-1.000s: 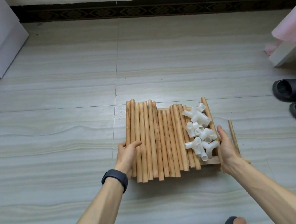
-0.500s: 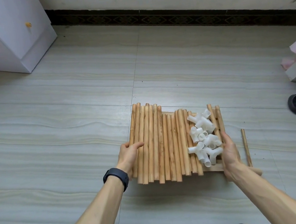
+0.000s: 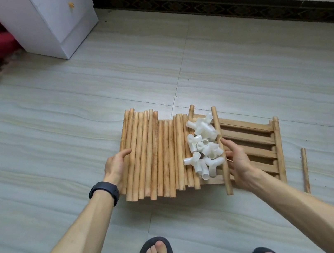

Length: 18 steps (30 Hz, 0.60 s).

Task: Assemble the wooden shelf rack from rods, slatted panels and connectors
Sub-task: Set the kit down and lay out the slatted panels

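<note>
Head view: we see bare floor (image 3: pixel 56 143) all round the pile, cabinet (image 3: pixel 49 24) far back-L. The rods (image 3: pixel 153 154) + connectors (image 3: pixel 204 149) lie on the slatted panel (image 3: pixel 249 135). L hand (image 3: pixel 115 166) flat vs rods' left edge; R hand (image 3: pixel 239 159), fingers loose, touches rod beside connectors.

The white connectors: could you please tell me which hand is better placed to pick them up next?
Probably the right hand: it sits just beside the white connectors, by the rod along their edge. The left hand rests on the far-side rods.
</note>
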### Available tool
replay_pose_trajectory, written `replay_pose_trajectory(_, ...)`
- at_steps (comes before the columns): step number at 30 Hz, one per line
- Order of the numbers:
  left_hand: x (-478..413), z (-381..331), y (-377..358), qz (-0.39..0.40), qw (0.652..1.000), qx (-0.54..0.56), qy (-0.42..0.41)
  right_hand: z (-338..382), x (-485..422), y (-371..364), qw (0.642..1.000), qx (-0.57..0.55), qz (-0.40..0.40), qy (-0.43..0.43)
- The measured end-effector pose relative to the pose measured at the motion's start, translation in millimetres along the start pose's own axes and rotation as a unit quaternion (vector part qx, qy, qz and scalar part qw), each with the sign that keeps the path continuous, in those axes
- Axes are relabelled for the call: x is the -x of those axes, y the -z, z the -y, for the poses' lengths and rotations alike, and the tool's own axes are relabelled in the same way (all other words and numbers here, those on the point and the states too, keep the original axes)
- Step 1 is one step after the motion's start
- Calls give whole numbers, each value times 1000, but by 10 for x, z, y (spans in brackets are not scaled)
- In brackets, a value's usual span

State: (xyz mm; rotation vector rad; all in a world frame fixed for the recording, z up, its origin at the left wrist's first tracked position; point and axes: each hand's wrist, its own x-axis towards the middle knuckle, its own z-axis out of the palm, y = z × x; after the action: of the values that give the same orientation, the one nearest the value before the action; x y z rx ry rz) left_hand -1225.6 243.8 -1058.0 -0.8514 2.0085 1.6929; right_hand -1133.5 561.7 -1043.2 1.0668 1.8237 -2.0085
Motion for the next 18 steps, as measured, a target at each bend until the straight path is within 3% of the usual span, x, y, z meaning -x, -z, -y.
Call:
replay_pose_trajectory(12,-505,-93,1139,-94,992,57,66,317,-663,-1349,984,26,155,-82)
replay_pose_trajectory(18,-801,-177,1113,-69,995,17,73,211,-720,-1472,983,27,107,-147)
